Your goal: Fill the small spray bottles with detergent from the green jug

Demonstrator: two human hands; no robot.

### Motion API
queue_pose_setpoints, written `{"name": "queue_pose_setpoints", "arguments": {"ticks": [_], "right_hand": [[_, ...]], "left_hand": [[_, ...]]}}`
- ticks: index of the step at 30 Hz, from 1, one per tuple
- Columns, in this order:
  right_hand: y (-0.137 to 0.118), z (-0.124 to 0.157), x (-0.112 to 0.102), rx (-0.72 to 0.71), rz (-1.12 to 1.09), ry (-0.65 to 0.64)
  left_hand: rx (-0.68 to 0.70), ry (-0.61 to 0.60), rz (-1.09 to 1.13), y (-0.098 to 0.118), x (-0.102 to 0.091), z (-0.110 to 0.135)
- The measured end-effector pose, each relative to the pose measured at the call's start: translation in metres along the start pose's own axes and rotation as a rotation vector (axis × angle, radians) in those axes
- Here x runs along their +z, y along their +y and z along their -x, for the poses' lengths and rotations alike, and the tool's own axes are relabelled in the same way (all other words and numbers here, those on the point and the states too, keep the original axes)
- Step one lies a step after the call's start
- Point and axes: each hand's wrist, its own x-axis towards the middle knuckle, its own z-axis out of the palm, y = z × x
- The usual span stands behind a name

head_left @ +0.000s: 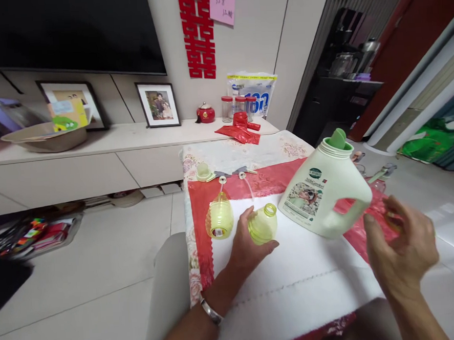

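Observation:
My left hand (249, 240) is wrapped around a translucent yellow bottle (264, 224) whose mouth is uncovered, over the white sheet on the table. A similar yellow bottle (219, 216) lies to its left. Two spray heads (241, 173) with thin tubes are behind the bottles, beside a pale green cap (203, 172). To the right of my left hand is a large pale green detergent jug (309, 201), uncapped, its green spout (338, 138) showing. My right hand (406, 243) is raised right of the jug's handle, apart from it, thumb and fingers apart; nothing shows in its grasp.
Red plastic (281, 179) and a floral cloth (287, 148) cover the table under the white sheet (296, 289). Behind stands a long white cabinet (150, 164) with framed photos, lidded jars and a brown basket (52, 139). A grey stool (168, 276) is at the table's left.

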Motion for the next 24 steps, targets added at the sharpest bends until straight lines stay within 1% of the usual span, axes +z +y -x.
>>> {"name": "queue_pose_setpoints", "arguments": {"ticks": [1, 2, 4, 6, 7, 8, 9, 12, 15, 17, 20, 22, 24], "right_hand": [[-0.010, 0.002, 0.000, -0.062, -0.054, -0.028], [-0.021, 0.002, 0.002, -0.114, -0.134, -0.104], [-0.045, 0.001, 0.014, -0.154, -0.325, -0.341], [-0.068, -0.004, 0.037, -0.104, -0.456, -0.619], [-0.079, -0.008, 0.052, -0.069, -0.486, -0.730], [-0.089, -0.012, 0.068, -0.038, -0.488, -0.828], [-0.097, -0.016, 0.085, -0.023, -0.474, -0.890], [-0.113, -0.029, 0.139, -0.009, -0.374, -0.988], [-0.120, -0.040, 0.190, 0.028, -0.225, -1.055], [-0.121, -0.045, 0.219, 0.071, -0.125, -1.073], [-0.124, -0.050, 0.253, 0.133, -0.003, -1.087], [-0.127, -0.051, 0.268, 0.161, 0.053, -1.099], [-0.129, -0.051, 0.279, 0.173, 0.085, -1.115]], "left_hand": [[0.003, -0.002, -0.015, 0.001, 0.001, 0.000], [0.007, -0.001, -0.026, 0.002, 0.001, 0.001], [0.014, 0.008, -0.035, 0.004, 0.003, 0.002], [0.011, 0.017, -0.034, 0.007, 0.003, 0.003], [0.005, 0.017, -0.031, 0.008, 0.003, 0.003], [-0.004, 0.013, -0.026, 0.008, 0.003, 0.003], [-0.015, 0.008, -0.020, 0.009, 0.003, 0.003], [-0.047, 0.010, -0.004, 0.008, 0.003, 0.004], [-0.069, 0.015, 0.013, 0.008, 0.003, 0.004], [-0.095, 0.018, 0.021, 0.010, 0.003, 0.003], [-0.161, 0.017, 0.022, 0.015, 0.002, 0.003], [-0.203, 0.015, 0.026, 0.018, 0.001, 0.003], [-0.210, 0.024, 0.034, 0.018, 0.002, 0.003]]}}
